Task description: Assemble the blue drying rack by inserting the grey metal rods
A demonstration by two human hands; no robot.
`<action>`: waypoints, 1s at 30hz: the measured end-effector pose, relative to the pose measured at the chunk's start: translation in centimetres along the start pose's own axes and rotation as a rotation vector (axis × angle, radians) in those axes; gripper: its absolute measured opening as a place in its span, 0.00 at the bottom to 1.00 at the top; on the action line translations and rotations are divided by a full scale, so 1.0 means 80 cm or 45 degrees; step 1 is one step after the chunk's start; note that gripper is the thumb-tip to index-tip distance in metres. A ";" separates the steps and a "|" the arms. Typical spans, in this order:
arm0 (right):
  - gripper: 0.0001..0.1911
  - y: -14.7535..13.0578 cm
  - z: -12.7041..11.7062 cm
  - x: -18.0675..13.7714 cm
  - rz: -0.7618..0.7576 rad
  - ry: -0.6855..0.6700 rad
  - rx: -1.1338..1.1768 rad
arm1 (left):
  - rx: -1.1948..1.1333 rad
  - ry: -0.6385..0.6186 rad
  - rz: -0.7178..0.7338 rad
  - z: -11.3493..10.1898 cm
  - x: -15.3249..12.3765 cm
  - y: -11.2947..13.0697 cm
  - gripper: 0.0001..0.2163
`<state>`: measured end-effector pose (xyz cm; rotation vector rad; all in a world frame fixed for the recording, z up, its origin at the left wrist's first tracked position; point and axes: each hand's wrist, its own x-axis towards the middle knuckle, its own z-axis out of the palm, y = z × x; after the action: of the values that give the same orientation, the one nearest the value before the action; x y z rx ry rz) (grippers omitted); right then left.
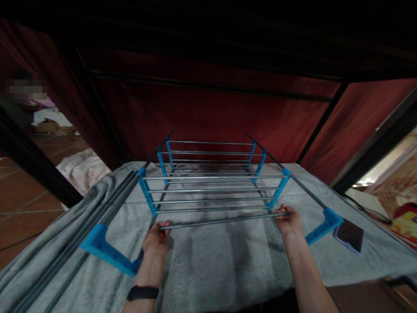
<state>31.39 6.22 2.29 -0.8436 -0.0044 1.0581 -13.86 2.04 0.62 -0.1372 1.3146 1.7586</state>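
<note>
A thin grey metal rod (221,220) lies level across the near part of a rack frame with blue plastic connectors (147,191). My left hand (155,238) is closed round the rod's left end, and my right hand (288,217) grips its right end. Beyond the rod, several crossbars (213,190) join the blue side pieces. Nearest me, a blue corner piece (110,250) sits to the left of my left hand, and another blue corner piece (325,224) is right of my right hand. No crossbar joins these two corners.
Loose grey poles (97,219) lie along the left side of the grey blanket (202,269). A phone (349,234) rests at the right. Dark red curtains (211,113) and black frame posts (322,121) surround the bed. A person is at the far left.
</note>
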 end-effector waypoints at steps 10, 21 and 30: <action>0.09 -0.009 0.009 0.007 0.050 0.049 0.041 | -0.108 -0.105 0.007 0.009 0.000 -0.004 0.11; 0.08 -0.007 -0.001 0.024 0.005 0.024 -0.010 | -0.083 -0.173 0.069 0.013 0.008 -0.009 0.10; 0.08 -0.011 -0.004 0.031 0.005 0.060 -0.002 | -0.009 -0.254 0.008 0.015 0.014 -0.003 0.07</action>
<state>33.48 7.73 1.64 -0.8704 0.0361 1.0415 -13.85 3.66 0.32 0.0379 1.1651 1.7344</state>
